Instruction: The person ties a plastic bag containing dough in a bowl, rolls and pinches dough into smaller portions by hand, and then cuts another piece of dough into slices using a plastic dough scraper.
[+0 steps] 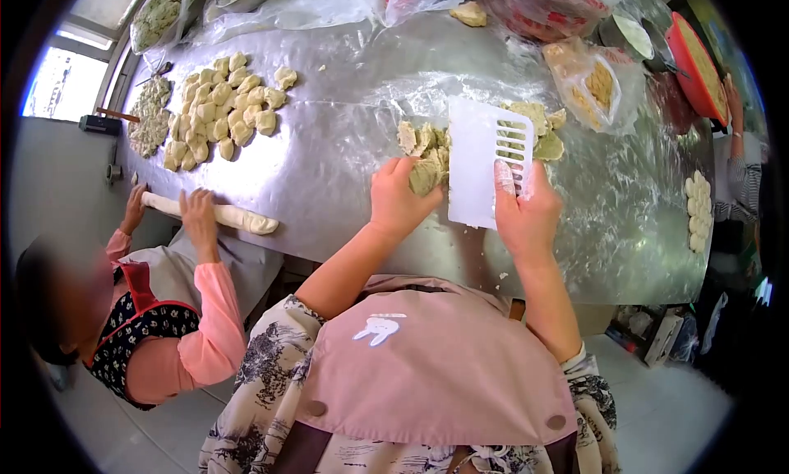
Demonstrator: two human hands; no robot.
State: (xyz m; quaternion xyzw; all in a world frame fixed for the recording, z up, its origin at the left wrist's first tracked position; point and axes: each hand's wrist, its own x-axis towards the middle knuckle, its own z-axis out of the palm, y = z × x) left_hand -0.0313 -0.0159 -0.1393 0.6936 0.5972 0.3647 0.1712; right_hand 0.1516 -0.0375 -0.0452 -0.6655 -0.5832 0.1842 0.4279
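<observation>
My right hand (528,207) grips a white plastic dough scraper (472,166) by its slotted side, thumb on the slots. The scraper's blade stands over the metal table among chunks of greenish-yellow dough. My left hand (400,196) has its fingers closed around a flattened piece of this dough (425,177). More dough chunks (423,137) lie just beyond the left hand. To the right of the scraper sit further dough pieces (546,133), partly hidden behind it.
At left a co-worker's hands (200,219) rest on a long white dough roll (246,219). Many small dough pieces (218,104) lie beyond. A plastic bag of crumbly filling (598,86) and a red basin (697,67) stand at right. Flour dusts the metal table (353,137).
</observation>
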